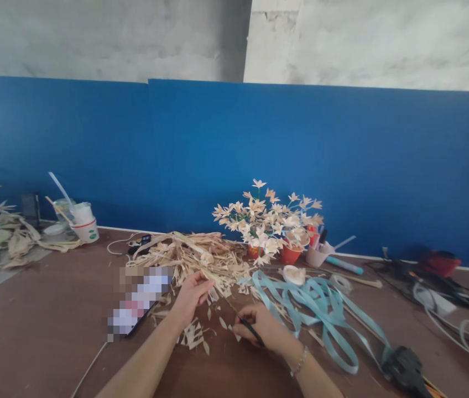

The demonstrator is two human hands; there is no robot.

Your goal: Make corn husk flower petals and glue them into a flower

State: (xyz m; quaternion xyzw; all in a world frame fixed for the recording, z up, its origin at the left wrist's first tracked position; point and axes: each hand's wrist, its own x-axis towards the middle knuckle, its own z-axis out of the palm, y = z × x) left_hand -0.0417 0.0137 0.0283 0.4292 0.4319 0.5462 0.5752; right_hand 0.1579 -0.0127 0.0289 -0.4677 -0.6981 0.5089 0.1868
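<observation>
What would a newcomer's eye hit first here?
Probably the cluster of pale flowers above red pots, in front of the blue partition. Next, the tangled light-blue ribbon, right of the right hand, which holds a slim dark tool. Then the heap of dry, straw-coloured strips just beyond the left hand.

Dry husk strips (195,249) look papery, matt and rough-edged, the flowers (268,221) papery too. The ribbon (323,288) is smooth, satiny cloth; the worktop (64,298) smooth, faintly glossy; the partition (93,149) smooth, matt; the wall (93,38) rough concrete.
</observation>
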